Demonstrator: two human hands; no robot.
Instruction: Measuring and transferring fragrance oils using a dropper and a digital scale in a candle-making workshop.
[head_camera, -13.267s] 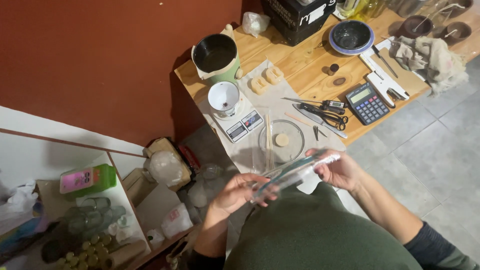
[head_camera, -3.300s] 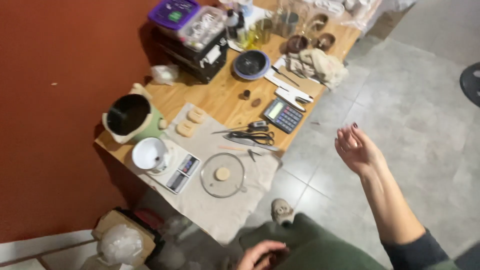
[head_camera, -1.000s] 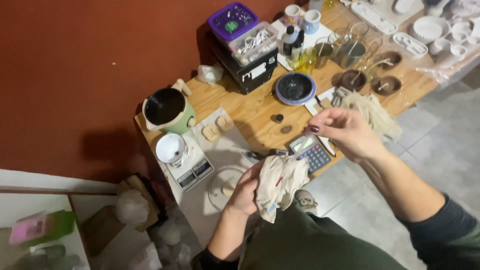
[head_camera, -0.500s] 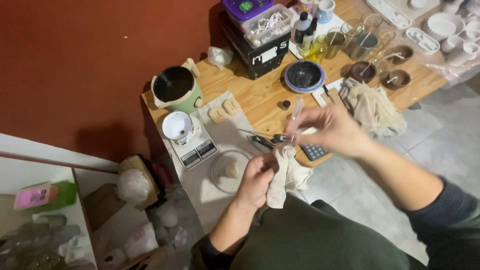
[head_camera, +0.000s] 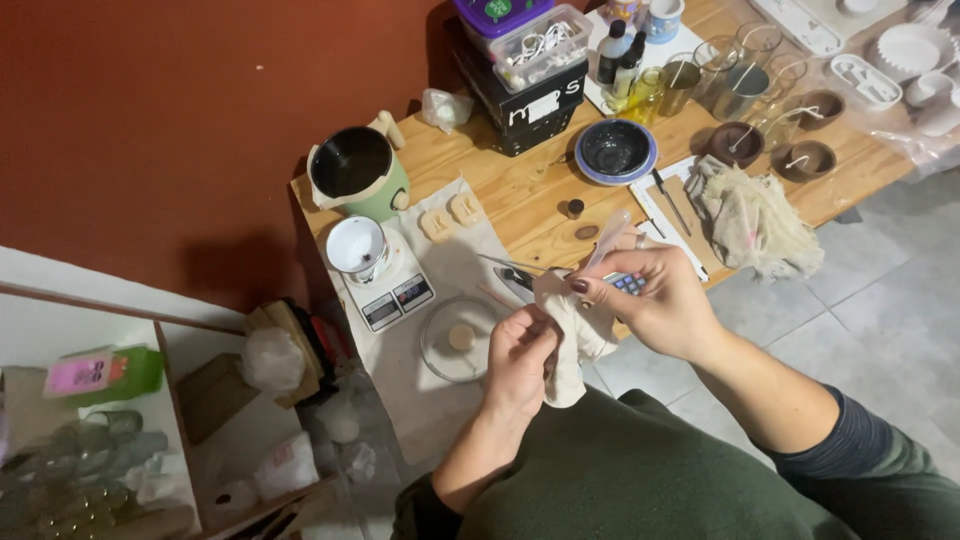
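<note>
Head view, looking down over the wooden workbench (head_camera: 520, 195). I see the left hand (head_camera: 520, 360) closed around the lower part of a cream cloth (head_camera: 572, 335), fingers curled into its folds. The right hand (head_camera: 650, 305) pinches the cloth's upper end together with a slim clear tube (head_camera: 607, 232), which tilts up and away from the fingers, over the bench edge. Both hands sit just in front of the bench, above the lap, nearly touching each other.

Just behind the left hand: a round clear dish (head_camera: 458, 340) holding a small pale disc, on a grey mat (head_camera: 470, 260). Left of that, a digital scale (head_camera: 385, 285) carrying a white cup. Further back, a green melting pot (head_camera: 357, 172). A calculator (head_camera: 627, 283) is partly hidden under the right hand. A crumpled rag (head_camera: 755, 220) lies well to the right.
</note>
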